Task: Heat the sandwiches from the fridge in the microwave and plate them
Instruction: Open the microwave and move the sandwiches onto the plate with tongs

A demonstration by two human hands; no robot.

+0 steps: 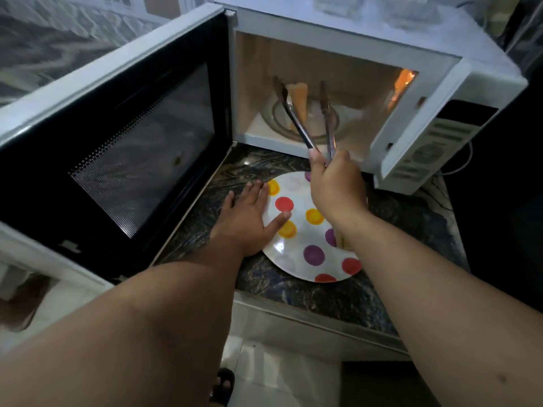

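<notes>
Now at the unloading step, by my reading: heating looks done, plating under way. Microwave stands on the worktop with its door swung fully open to the left, cavity lamp lit.

Right hand grips a pair of tongs by the handle end; the two arms are spread apart and reach into the cavity. A sandwich stands on the turntable, just beside or between the tong tips; whether the tips touch it I cannot tell.

Left hand lies flat, fingers straight, pressing the rim of the spotted plate, which sits on the worktop directly before the microwave. Something pale on the plate under the right wrist may be another sandwich, but it is mostly hidden.

Next move, likely: close the tongs on the sandwich, lift it over the cavity sill, lower it to the plate.

In the way: the sill, the right forearm over the plate, the door crowding the left. A sandalled foot on the floor below.
</notes>
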